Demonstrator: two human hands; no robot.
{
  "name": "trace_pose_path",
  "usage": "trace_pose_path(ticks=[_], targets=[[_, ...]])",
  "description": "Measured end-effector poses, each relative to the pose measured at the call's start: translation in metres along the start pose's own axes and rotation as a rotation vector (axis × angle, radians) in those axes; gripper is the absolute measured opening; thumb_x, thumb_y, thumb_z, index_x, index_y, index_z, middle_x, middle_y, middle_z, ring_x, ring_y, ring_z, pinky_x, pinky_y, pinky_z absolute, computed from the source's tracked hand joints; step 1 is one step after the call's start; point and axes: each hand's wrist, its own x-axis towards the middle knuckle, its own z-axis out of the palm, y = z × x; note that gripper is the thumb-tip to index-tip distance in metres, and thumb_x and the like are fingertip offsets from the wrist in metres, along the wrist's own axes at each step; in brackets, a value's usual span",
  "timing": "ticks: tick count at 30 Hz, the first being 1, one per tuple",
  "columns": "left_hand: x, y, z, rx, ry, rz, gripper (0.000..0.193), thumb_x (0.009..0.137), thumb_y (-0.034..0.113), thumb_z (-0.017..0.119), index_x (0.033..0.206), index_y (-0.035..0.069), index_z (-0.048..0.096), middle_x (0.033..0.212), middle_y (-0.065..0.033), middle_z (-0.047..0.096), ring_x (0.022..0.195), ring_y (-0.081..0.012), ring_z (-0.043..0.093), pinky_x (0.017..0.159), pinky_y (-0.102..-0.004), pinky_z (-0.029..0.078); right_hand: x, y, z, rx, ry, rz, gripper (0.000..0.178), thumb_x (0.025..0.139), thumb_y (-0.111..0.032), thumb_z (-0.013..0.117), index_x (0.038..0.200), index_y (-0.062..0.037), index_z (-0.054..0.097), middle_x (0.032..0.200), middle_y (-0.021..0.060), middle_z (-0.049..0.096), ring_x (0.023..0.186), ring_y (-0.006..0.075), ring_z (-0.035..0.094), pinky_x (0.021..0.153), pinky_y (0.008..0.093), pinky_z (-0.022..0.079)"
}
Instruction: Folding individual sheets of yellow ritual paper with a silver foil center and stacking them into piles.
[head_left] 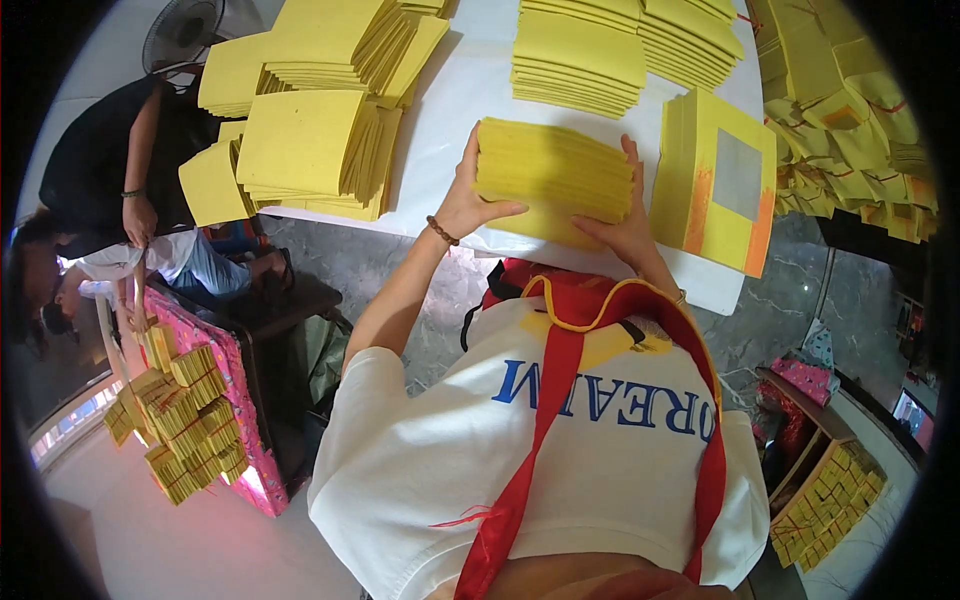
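Between my two hands is a thick stack of yellow paper [555,165], its layered edges turned up toward me, at the near edge of the white table. My left hand [474,190] grips the stack's left end, thumb along the near side. At the right end my right hand [625,215] closes on it the same way, with its thumb on the near face. Right of my right hand lies another yellow stack [680,170] with a grey rectangle and orange bands on its top sheet.
Yellow paper piles [300,140] fill the table's left side; more stacks [580,60] stand at the back. Tied yellow bundles [850,110] are heaped at far right. Two people [140,190] are at the left, near a pink-covered table [255,440] with bundles. A fan [180,35] stands behind.
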Motion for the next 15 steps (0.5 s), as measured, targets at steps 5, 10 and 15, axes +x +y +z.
trace_pose_path(ticks=[5,10,15], targets=[[0.013,0.072,0.002,0.083,0.045,0.198,0.100,0.078,0.038,0.066,0.143,-0.001,0.002,0.139,-0.0196,0.033,0.126,-0.0270,0.038,0.104,-0.0357,0.031,0.010,-0.029,-0.014,0.621,-0.004,0.261,0.079,0.076,-0.025,0.071,0.139,-0.0067,0.026,0.134,0.0169,0.041,0.118,0.0304,0.047,0.095,0.0393,0.043],[0.032,0.160,0.008,-0.307,-0.048,0.237,0.068,0.096,0.043,0.034,0.144,0.001,0.010,0.122,-0.0206,0.053,0.097,-0.0190,0.055,0.090,-0.0331,0.042,0.015,-0.050,-0.034,1.610,-0.009,0.260,0.046,0.093,-0.038,0.042,0.126,-0.0067,0.048,0.120,0.0142,0.056,0.109,0.0271,0.055,0.088,0.0398,0.049],[0.044,0.178,0.051,-0.308,0.021,0.298,0.052,0.096,0.030,0.044,0.137,0.001,0.032,0.113,-0.0140,0.059,0.089,-0.0134,0.056,0.082,-0.0282,0.047,0.017,-0.037,-0.046,1.896,-0.288,0.198,0.049,0.092,-0.042,0.042,0.126,-0.0082,0.049,0.123,0.0116,0.055,0.112,0.0247,0.054,0.094,0.0399,0.045]])
